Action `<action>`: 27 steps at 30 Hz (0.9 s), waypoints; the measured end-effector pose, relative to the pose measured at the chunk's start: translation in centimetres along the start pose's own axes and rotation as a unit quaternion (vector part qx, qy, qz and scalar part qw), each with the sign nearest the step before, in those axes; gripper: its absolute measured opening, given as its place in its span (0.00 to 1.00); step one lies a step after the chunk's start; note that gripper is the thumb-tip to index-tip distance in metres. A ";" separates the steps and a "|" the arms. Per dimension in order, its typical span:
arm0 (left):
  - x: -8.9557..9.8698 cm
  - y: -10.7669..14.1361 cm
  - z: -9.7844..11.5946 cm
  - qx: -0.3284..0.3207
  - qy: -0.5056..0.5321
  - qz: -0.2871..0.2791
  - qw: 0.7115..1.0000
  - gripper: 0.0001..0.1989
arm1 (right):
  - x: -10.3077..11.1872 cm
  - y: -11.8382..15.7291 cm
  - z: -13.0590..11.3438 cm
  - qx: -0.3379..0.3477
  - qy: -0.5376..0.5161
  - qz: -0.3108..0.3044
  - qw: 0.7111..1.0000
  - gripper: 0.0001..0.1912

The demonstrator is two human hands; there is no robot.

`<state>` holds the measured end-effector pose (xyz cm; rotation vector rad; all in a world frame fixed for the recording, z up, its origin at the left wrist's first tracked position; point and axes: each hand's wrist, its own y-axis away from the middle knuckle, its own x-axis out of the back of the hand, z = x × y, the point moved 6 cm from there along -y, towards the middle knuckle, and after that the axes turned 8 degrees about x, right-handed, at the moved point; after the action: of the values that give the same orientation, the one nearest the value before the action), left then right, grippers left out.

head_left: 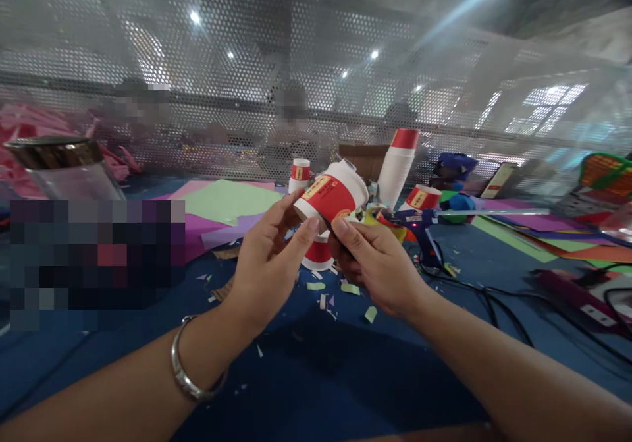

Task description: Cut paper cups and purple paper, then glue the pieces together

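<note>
Perforated grey metal screening (222, 66) rises beyond the far edge of a dark blue tabletop (316, 376). Above the tabletop's middle, a tilted red-and-white paper cup (333, 195) is clamped between both hands: the left hand (269, 264) grips its left side, thumb at the rim, while the right hand (382, 267) pinches its lower right (whether those fingers hold anything else, I cannot tell). Below it sits another red-and-white paper cup (318, 254), among pale green and white paper scraps (350, 288). Toward the far edge leans a tall stack of white paper cups with a red top (396, 165). Just beside the right hand is a blue glue gun (419, 228), its black cord (494, 297) trailing toward the tabletop's right edge.
</note>
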<state>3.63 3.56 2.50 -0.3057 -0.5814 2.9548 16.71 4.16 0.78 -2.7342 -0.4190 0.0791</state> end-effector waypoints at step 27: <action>-0.2 0.1 0.5 -0.044 -0.048 0.007 0.998 0.22 | -0.1 0.1 -0.2 0.010 0.013 0.011 1.000 0.25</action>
<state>3.72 3.27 2.94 -0.1773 -0.7249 2.9767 16.68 3.96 0.91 -2.7172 -0.3784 0.0540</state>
